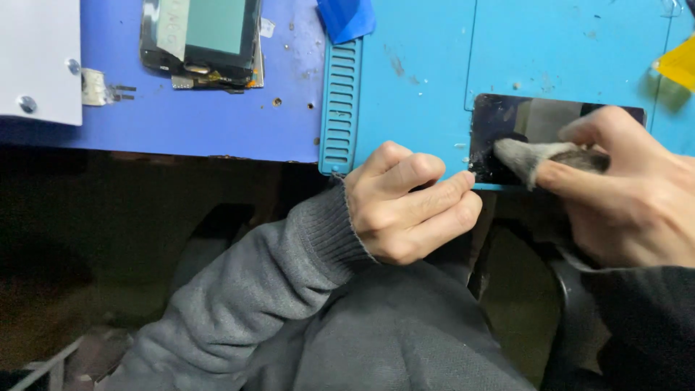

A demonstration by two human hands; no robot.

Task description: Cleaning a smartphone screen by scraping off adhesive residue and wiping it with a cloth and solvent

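Note:
A dark glossy phone screen panel (507, 119) lies flat on the light blue work mat (420, 80) near the table's front edge. My right hand (630, 195) pinches a grey, dirty cloth (528, 156) and presses its tip on the panel's lower left part. My left hand (409, 206) rests at the mat's front edge with its fingers curled; the fingertips touch the panel's left lower corner. It holds nothing that I can see.
A disassembled phone (203, 36) with a pale screen lies at the back left on the darker blue table. A white box (40, 58) sits at the far left, a blue plastic piece (347, 18) at the top, a yellow scrap (680, 65) at right.

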